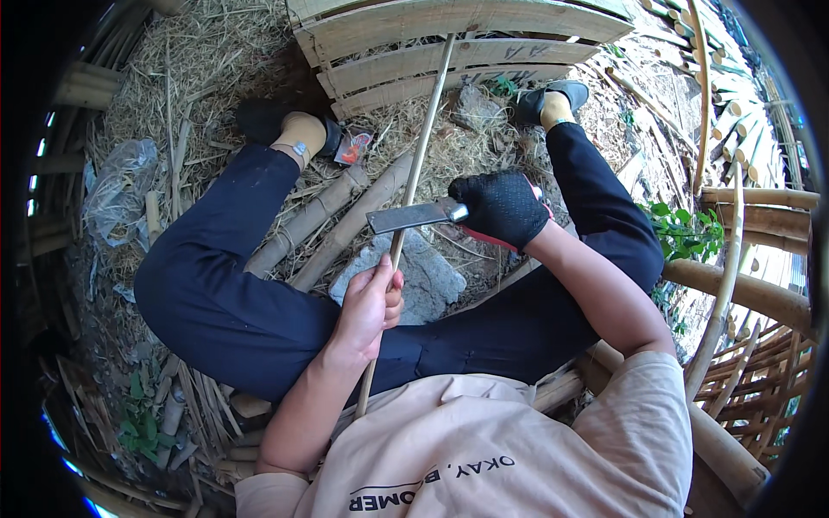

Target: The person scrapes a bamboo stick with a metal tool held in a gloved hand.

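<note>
My left hand (371, 302) is bare and grips a long thin bamboo strip (423, 129) that runs from my lap up toward the wooden slats. A black glove covers my right hand (501, 209), which holds a flat steel cleaver (408, 217) by its handle. The blade lies across the strip just above my left hand and touches it. My legs in dark trousers spread to both sides of the strip.
A pallet of bamboo slats (449, 52) stands ahead by my feet. Two thick bamboo poles (337, 216) and a flat grey stone (432, 276) lie on the straw-covered ground between my legs. Bamboo poles (751, 293) and cut pieces (734, 86) pile at the right.
</note>
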